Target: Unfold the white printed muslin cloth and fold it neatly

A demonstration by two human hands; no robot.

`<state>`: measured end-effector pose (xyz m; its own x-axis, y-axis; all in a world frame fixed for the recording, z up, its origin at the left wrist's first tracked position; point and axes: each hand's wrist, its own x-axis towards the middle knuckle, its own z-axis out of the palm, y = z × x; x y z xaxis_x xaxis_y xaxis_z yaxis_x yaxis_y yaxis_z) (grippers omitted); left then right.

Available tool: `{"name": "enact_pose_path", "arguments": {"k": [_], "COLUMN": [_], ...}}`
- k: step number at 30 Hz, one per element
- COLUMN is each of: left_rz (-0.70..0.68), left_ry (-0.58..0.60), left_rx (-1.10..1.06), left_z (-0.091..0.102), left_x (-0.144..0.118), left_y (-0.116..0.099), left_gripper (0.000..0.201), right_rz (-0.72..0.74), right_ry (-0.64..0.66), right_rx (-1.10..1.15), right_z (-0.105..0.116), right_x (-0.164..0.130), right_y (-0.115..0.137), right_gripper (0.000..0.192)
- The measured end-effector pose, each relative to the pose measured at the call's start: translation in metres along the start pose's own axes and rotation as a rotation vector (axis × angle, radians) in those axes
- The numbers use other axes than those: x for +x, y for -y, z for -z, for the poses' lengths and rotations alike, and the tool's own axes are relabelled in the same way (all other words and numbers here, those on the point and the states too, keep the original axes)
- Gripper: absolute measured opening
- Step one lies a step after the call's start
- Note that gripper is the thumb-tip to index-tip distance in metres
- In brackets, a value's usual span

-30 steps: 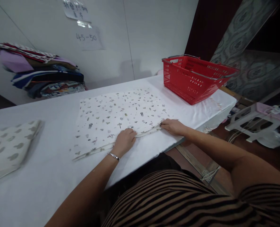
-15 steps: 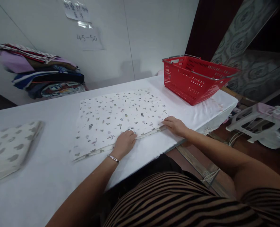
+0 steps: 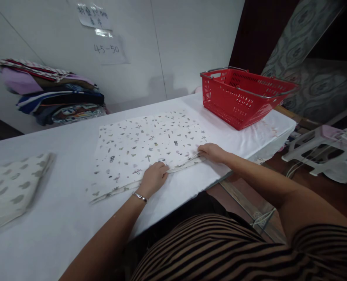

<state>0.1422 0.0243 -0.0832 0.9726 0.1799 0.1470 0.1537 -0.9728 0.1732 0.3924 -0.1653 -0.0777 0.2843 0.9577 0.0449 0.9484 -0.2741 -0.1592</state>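
A white cloth with small printed motifs point(image 3: 144, 144) lies flat and folded on the white table point(image 3: 59, 218). My left hand point(image 3: 153, 177) rests on the cloth's near edge, fingers curled over it, a thin bracelet on the wrist. My right hand point(image 3: 211, 152) pinches the same near edge close to the cloth's right corner, where the layers lift slightly.
A red plastic basket point(image 3: 243, 95) stands at the table's far right end. A folded patterned cloth point(image 3: 9, 189) lies at the left. A stack of folded fabrics point(image 3: 50, 91) sits against the white wall. A white rack point(image 3: 322, 150) stands on the floor to the right.
My right hand has slid a little left along the cloth's near edge toward the corner. The left hand stays in place.
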Motion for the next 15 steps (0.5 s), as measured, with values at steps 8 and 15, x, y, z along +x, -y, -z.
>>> {"name": "enact_pose_path", "arguments": {"k": [8, 15], "left_rz": [-0.019, 0.004], "left_ry": [-0.035, -0.025], "left_rx": [0.002, -0.004], "left_z": [-0.004, -0.002], "left_x": [0.0, -0.001], "left_y": [0.003, 0.002], "left_gripper": [0.021, 0.022], "right_rz": [0.217, 0.22], "right_ry": [-0.024, -0.148], "right_rx": [-0.088, -0.174], "right_z": [0.002, -0.002], "right_x": [-0.004, -0.023], "right_y": [0.0, -0.001], "right_gripper": [0.017, 0.023]}}
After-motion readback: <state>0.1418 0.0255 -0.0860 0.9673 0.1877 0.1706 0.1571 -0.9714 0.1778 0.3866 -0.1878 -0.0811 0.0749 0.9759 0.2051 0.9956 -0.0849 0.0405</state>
